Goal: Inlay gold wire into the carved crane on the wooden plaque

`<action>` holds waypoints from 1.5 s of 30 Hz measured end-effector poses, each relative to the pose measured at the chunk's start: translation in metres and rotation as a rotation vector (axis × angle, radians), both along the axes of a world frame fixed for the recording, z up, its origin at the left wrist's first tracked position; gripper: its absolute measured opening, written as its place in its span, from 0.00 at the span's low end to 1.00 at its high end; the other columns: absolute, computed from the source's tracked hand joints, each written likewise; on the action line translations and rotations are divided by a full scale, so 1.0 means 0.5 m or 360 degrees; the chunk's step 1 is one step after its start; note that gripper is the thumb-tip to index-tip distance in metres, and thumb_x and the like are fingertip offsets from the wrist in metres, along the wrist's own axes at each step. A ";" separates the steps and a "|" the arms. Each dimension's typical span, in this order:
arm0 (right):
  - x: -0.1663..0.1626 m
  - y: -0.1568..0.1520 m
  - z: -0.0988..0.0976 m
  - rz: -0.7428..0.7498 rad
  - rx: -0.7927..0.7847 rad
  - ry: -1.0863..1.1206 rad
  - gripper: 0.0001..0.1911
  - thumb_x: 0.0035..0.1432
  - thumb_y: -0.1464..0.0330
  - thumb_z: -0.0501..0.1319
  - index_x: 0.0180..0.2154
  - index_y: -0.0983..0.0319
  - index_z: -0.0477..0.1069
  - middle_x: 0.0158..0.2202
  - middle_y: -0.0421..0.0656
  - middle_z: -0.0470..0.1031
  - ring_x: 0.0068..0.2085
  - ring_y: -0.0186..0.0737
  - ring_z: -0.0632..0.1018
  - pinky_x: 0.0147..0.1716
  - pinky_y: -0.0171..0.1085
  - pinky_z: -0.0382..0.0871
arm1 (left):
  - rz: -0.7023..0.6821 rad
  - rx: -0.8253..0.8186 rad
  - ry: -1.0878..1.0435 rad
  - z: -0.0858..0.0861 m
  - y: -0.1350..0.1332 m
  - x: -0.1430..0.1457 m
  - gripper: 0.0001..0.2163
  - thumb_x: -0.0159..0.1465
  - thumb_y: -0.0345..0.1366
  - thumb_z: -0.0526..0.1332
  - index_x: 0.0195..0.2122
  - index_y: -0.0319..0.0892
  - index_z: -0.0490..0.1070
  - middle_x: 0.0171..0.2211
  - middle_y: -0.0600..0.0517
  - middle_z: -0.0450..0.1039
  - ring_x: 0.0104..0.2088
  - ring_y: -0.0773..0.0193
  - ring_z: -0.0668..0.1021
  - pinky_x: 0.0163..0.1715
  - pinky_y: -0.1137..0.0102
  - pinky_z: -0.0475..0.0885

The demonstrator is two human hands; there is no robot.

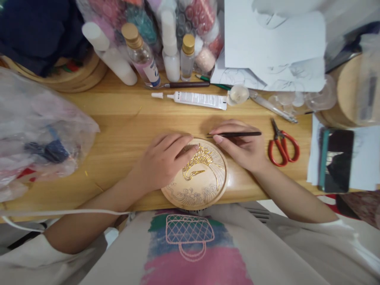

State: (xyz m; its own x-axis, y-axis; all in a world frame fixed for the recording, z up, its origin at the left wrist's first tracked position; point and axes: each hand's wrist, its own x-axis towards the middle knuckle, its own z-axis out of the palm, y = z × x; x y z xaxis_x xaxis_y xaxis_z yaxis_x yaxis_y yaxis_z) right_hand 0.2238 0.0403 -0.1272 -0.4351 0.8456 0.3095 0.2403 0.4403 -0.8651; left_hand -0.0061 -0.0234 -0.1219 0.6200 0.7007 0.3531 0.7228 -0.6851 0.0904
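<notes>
A round wooden plaque (196, 194) lies near the table's front edge. It carries a crane outlined in gold wire (202, 158), with drawn wave lines below. My left hand (168, 158) lies over the plaque's upper left, fingers bent onto its face and holding it; the fingertips cover part of the crane's upper body. In my right hand (243, 148), just beyond the plaque's upper right rim, dark tweezers (242, 134) are pinched between thumb and fingers. Their thin tips point left, close to the rim. Whether anything sits between the tips is too small to tell.
Red-handled pliers (283, 146) lie right of my right hand, and a phone (337, 160) farther right. Behind are a white glue tube (200, 99), a dark-handled tool (188, 84), bottles (144, 59) and papers (276, 47). A plastic bag (44, 138) sits left; a white cable (74, 212) crosses my left forearm.
</notes>
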 end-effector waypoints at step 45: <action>-0.001 -0.006 -0.004 0.0361 0.0198 -0.0074 0.08 0.60 0.71 0.65 0.42 0.58 0.79 0.38 0.45 0.82 0.38 0.38 0.82 0.40 0.40 0.78 | 0.0041 -0.0165 -0.0096 0.000 0.001 0.000 0.13 0.70 0.27 0.52 0.50 0.39 0.73 0.49 0.45 0.77 0.50 0.57 0.76 0.48 0.62 0.72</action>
State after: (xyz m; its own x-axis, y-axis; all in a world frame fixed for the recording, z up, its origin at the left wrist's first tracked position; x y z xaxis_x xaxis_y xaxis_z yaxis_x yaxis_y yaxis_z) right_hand 0.2233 0.0373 -0.1293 -0.6253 0.6814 0.3804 0.1613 0.5898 -0.7913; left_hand -0.0063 -0.0230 -0.1218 0.5814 0.7506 0.3139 0.7310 -0.6513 0.2034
